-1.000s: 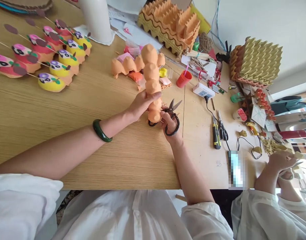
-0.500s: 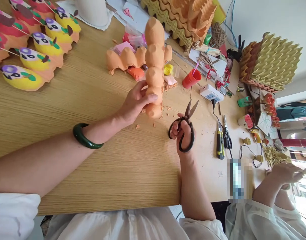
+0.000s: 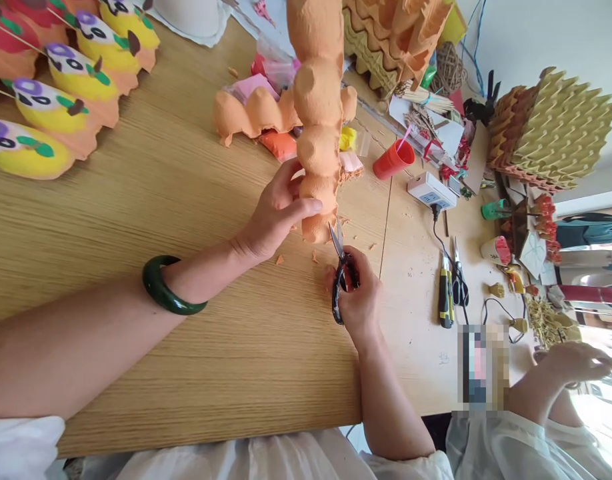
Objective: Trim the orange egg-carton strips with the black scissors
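Since the preceding frame, the right hand [image 3: 359, 303] has carried the scissors [image 3: 342, 270] from 3 o'clock of the egg-carton strip [image 3: 319, 100] to its lower end, with the blades now pointing toward 12 o'clock.

The wooden table [image 3: 161, 220] fills most of the view. Painted egg-carton figures [image 3: 61, 110] lie at its 10 o'clock corner.

The egg-carton strip is orange, a single column of cups. It is held near upright above the table centre, and its top end leaves the frame at 12 o'clock.

The left hand [image 3: 273, 217] reaches in from 9 o'clock, thumb and fingers clamped around the strip near its lower end.

The right hand sits at 5 o'clock of the strip's lower end, fingers curled tight through the black handle loops.

The scissors' blade tips stand slightly apart at the strip's bottom edge. They appear to touch the cardboard, but this is not clearly resolved.

Orange scraps [image 3: 316, 255] lie on the table just below the strip.
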`<state>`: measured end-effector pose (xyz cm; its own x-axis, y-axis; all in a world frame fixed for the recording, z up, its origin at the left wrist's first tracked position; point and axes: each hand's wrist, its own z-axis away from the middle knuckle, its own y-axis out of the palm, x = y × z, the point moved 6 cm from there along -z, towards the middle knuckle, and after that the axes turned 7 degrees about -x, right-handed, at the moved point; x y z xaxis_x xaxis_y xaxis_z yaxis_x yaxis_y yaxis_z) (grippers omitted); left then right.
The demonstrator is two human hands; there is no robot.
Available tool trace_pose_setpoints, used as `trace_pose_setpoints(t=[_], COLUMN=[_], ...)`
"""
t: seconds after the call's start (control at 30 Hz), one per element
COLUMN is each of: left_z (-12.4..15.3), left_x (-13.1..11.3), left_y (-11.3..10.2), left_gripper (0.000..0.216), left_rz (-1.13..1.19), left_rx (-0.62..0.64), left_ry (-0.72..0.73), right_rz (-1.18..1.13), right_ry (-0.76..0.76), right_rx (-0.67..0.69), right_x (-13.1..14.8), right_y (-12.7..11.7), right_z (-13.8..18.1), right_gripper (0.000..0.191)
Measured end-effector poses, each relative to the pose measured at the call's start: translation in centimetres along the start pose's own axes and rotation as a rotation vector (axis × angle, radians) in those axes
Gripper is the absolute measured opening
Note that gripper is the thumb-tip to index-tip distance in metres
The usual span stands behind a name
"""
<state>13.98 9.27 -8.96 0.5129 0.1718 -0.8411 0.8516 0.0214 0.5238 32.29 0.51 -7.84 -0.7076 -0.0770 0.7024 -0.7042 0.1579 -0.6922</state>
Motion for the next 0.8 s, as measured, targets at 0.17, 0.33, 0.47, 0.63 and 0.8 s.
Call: trace_pose_setpoints(t=[0.17, 0.33, 0.47, 0.63, 0.8], left_z=[-0.9, -1.3, -1.4, -1.3, -1.3], left_x=[1.1, 1.7, 1.9, 2.0, 1.7], left_y=[-0.8, -1.0, -1.1, -1.2, -1.1], left_gripper=[0.055, 0.05, 0.046, 0.045, 0.042], left_rz=[-0.032, 0.069, 0.023, -0.031, -0.047], left_rx=[0.016, -0.019, -0.027, -0.067, -0.088], left_ry=[0.072, 0.009, -0.012, -0.078, -0.08], right_rz=[-0.231, -0.515, -0.703, -0.785, -0.802], right_ry=[0.143, 0.315, 0.208, 0.205, 0.153], right_rx=[-0.041, 0.438, 0.696, 0.917, 0.74], right_x=[-0.3, -1.0, -2.0, -3.6, -3.4], right_y=[-1.8, -4.5, -6.2, -4.4, -0.8], right_z=[-1.3, -2.0, 0.4, 3.6, 0.0], right_gripper=[0.032, 0.035, 0.039, 0.038, 0.039])
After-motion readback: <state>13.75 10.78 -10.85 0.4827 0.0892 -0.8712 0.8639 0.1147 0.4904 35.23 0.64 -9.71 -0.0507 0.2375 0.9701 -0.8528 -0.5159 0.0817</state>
